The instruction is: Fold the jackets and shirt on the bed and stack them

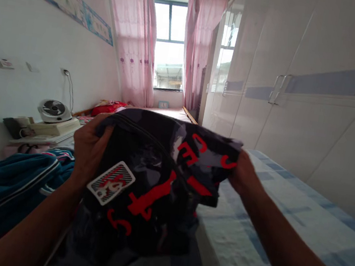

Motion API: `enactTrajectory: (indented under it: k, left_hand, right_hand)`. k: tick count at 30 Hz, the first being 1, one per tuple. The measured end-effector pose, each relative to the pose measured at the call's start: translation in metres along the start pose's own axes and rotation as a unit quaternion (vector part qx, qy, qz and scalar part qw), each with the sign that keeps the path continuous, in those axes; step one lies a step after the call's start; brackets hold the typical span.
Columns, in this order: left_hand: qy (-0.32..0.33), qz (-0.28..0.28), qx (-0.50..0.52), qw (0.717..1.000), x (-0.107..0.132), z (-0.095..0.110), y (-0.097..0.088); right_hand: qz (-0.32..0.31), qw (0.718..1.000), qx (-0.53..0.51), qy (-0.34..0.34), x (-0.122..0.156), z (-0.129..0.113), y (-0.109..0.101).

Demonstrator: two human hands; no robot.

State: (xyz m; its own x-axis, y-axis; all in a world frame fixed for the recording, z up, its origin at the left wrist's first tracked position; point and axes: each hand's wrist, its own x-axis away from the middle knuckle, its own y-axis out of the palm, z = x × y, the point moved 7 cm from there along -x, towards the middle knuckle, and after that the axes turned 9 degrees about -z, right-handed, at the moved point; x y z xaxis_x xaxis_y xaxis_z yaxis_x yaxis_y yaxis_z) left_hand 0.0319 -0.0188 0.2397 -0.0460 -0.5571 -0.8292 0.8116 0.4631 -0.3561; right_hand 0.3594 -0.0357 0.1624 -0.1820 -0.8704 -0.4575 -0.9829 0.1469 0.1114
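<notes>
A dark camouflage-patterned shirt (154, 178) with red lettering hangs stretched between my two hands above the bed. My left hand (90, 149) is closed on its upper left part, next to a white-bordered patch. At the far right, my right hand (241, 171) grips what looks like the end of a sleeve, with the fingertips hidden behind the cloth. The lower part of the shirt droops toward me and is blurred. Beneath it lies the blue and white checked bed cover (261, 216).
Teal clothing (19, 185) with white stripes lies to the left. Behind it a small fan (54, 110) stands on stacked boxes by the wall. White wardrobe doors (299, 124) line the right side. Pink curtains (129, 41) flank the window at the back.
</notes>
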Motion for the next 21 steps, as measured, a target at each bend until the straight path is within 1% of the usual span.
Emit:
enactTrajectory:
  k: [1,2,3,4,5,6,7,8,9,10,11,12,13,14,15,16,17,18,19,20,21]
  left_hand:
    - [0.024,-0.007,-0.019,1.0,0.007,0.012,0.0]
    - [0.058,-0.03,-0.035,0.997,0.016,0.024,0.004]
    - [0.097,-0.078,-0.045,0.991,0.029,0.037,0.014]
    - [0.135,-0.151,-0.046,0.978,0.045,0.048,0.028]
    - [0.167,-0.241,-0.04,0.955,0.065,0.057,0.045]
    - [0.189,-0.338,-0.03,0.922,0.087,0.062,0.063]
    - [0.199,-0.428,-0.016,0.881,0.111,0.065,0.079]
    - [0.197,-0.498,-0.002,0.845,0.131,0.064,0.09]
    - [0.181,-0.54,0.011,0.822,0.146,0.059,0.099]
    - [0.156,-0.556,0.02,0.816,0.154,0.052,0.104]
    - [0.125,-0.549,0.023,0.826,0.155,0.041,0.107]
    - [0.09,-0.527,0.017,0.845,0.151,0.029,0.109]
    - [0.055,-0.498,0.005,0.865,0.145,0.014,0.11]
    - [0.021,-0.473,-0.009,0.881,0.138,0.0,0.112]
    - [-0.01,-0.461,-0.016,0.887,0.131,-0.015,0.116]
    - [-0.04,-0.465,-0.013,0.884,0.127,-0.028,0.123]
    - [-0.07,-0.482,0.001,0.873,0.124,-0.04,0.132]
    - [-0.103,-0.507,0.024,0.856,0.124,-0.05,0.144]
    - [-0.134,-0.532,0.047,0.835,0.126,-0.058,0.157]
    - [-0.162,-0.551,0.066,0.816,0.128,-0.063,0.171]
    - [-0.186,-0.563,0.078,0.802,0.131,-0.067,0.184]
  right_hand:
    - [0.05,0.992,0.091,-0.068,-0.004,-0.028,-0.02]
    - [0.107,0.968,0.191,-0.126,-0.004,-0.053,-0.039]
    - [0.162,0.93,0.28,-0.174,-0.002,-0.074,-0.056]
    - [0.198,0.892,0.357,-0.196,0.001,-0.087,-0.07]
    - [0.205,0.858,0.431,-0.188,0.002,-0.09,-0.082]
    - [0.193,0.831,0.496,-0.161,0.002,-0.086,-0.092]
    - [0.166,0.811,0.549,-0.115,0.003,-0.074,-0.104]
    - [0.132,0.795,0.589,-0.057,0.006,-0.056,-0.117]
    - [0.106,0.783,0.613,0.002,0.011,-0.036,-0.133]
    - [0.094,0.777,0.62,0.057,0.019,-0.015,-0.15]
    - [0.091,0.776,0.615,0.106,0.029,0.003,-0.169]
    - [0.095,0.784,0.597,0.143,0.039,0.019,-0.186]
    - [0.103,0.802,0.565,0.167,0.05,0.032,-0.201]
    - [0.108,0.826,0.521,0.183,0.059,0.041,-0.214]
    - [0.11,0.854,0.47,0.194,0.068,0.048,-0.222]
    - [0.108,0.878,0.421,0.203,0.074,0.051,-0.227]
    - [0.093,0.894,0.382,0.214,0.078,0.053,-0.227]
    - [0.069,0.903,0.361,0.223,0.08,0.054,-0.223]
    - [0.035,0.902,0.363,0.232,0.08,0.053,-0.215]
    - [-0.002,0.891,0.387,0.239,0.079,0.053,-0.205]
    - [-0.038,0.871,0.426,0.243,0.079,0.054,-0.194]
